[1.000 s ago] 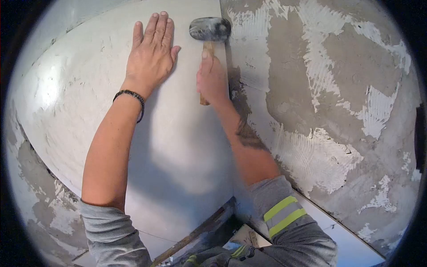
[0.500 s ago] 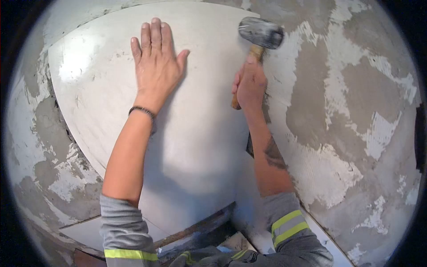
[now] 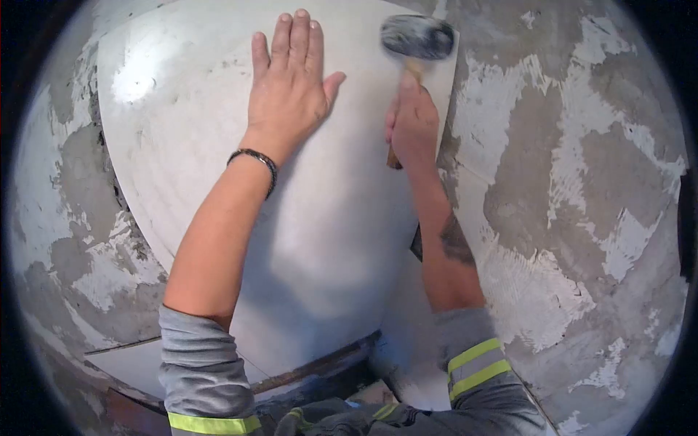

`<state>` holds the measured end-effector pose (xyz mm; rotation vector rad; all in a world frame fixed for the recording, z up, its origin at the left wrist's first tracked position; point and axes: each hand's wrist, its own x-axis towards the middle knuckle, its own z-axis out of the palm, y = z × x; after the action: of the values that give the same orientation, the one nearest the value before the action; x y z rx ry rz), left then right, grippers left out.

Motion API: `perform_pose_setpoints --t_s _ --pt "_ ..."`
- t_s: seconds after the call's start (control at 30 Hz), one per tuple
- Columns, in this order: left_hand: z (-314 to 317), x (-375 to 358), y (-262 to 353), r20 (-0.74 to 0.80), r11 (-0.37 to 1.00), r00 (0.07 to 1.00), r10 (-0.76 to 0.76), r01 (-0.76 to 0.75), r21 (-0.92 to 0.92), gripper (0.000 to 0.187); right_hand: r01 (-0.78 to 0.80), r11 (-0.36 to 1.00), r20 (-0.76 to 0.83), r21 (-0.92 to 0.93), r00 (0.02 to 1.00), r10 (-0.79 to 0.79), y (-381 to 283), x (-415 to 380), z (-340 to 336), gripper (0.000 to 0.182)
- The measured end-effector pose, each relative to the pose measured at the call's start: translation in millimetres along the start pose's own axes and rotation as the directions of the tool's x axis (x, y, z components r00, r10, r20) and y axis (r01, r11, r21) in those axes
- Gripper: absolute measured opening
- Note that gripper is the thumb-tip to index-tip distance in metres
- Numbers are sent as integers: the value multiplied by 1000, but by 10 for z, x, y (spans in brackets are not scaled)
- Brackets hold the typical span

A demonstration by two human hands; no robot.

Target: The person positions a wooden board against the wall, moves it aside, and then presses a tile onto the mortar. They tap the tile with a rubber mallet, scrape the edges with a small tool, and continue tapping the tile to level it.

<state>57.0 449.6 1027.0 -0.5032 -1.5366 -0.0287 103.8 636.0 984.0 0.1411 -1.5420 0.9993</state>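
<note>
A large off-white tile fills the middle of the view, with smudges on its face. My left hand lies flat on its upper part, fingers stretched out and thumb apart. Wrapped round the wooden handle of a rubber mallet is my right hand, near the tile's right edge. The mallet's head, dark with whitish smears, overlaps the tile's upper right corner and is slightly blurred. The handle's lower end sticks out below my fist.
Grey wall with patches of ridged whitish adhesive surrounds the tile on both sides. Another pale tile shows at the lower left. A dark gap runs below the large tile's lower edge, beside my clothing.
My left hand has shifted right and up across the tile. The mallet's head has moved slightly left and up, now over the tile's corner, still in my right hand. The view has shifted a little.
</note>
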Motion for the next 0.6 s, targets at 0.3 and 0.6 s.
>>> perform_pose_setpoints --t_s 0.3,0.6 --pt "-112 -37 -399 -81 996 995 -49 43 -76 79 -179 977 121 117 979 165 -509 -107 8 47" --pt "-475 -74 -558 5 994 997 -79 79 -79 81 -281 919 279 277 939 203 -677 -195 304 40"
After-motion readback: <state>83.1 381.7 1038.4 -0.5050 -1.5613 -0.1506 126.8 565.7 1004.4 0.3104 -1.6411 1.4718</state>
